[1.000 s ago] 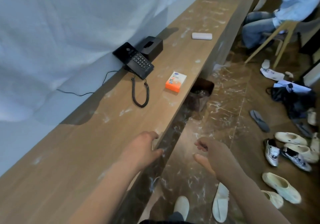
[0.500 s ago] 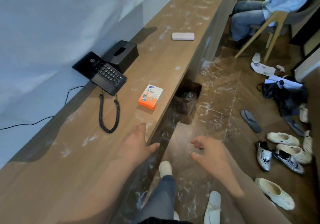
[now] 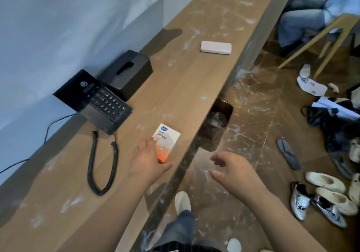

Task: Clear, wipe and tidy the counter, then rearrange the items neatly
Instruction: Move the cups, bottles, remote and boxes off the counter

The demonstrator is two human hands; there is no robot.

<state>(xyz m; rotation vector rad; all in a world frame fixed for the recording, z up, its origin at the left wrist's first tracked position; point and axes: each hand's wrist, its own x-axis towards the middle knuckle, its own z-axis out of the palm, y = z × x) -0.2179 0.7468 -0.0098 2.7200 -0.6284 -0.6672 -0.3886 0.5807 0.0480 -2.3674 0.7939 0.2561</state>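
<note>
- Right hand (image 3: 233,169) hangs beyond the counter (image 3: 185,88) edge, loosely curled, empty.
- Left hand (image 3: 147,159) is spread over the carton (image 3: 169,137), seemingly touching it, not clasping.
- The carton lies at that hand's 1 o'clock: probably light, crushable; pinch its long sides.
- Telephone (image 3: 105,103) sits at the carton's 10 o'clock.

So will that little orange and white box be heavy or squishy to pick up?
Probably light: the orange and white box is small, thin-looking cardboard. It lies flat on the counter, so a push should slide it, not roll or tip it. Squeezed hard, its sides might dent.
</note>
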